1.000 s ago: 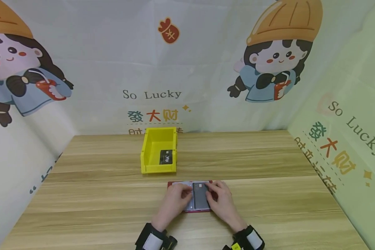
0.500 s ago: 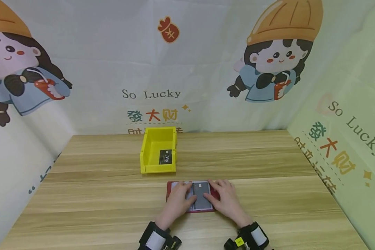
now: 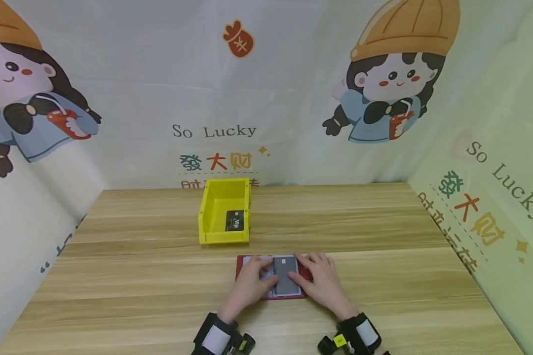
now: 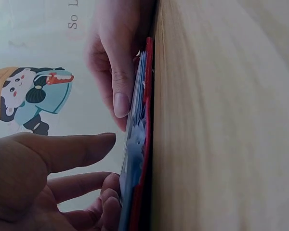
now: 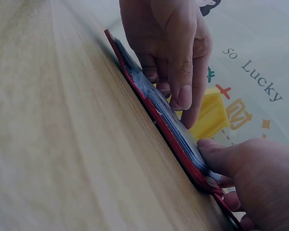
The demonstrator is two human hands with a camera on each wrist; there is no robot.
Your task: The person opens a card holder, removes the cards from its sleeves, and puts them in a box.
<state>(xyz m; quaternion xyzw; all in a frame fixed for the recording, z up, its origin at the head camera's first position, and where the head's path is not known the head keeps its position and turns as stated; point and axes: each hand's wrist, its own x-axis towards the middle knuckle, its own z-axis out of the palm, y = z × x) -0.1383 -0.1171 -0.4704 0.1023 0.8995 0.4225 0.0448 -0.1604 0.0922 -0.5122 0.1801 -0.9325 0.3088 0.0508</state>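
A red card holder (image 3: 307,274) lies spread on the wooden table, its clear plastic sleeves stacked between the covers. A grey card (image 3: 287,277) with a chip shows in the right-hand sleeve. My left hand (image 3: 251,282) rests its fingertips on the left sleeve; in the left wrist view its thumb (image 4: 82,150) stays raised over the pages. On the other side, my right hand (image 3: 323,285) touches the sleeve's right edge with its thumb (image 5: 216,155), while its other fingers lie over the red cover.
Behind the holder stands a yellow bin (image 3: 224,237) with a black VIP card (image 3: 235,221) inside. The wooden table (image 3: 382,236) meets a printed cloth backdrop (image 3: 293,108) at the back and sides.
Since a second ago, my right hand has shifted slightly right and spread over the red cover, which shows more there. My left fingers have straightened. In the last half second the hands barely move.
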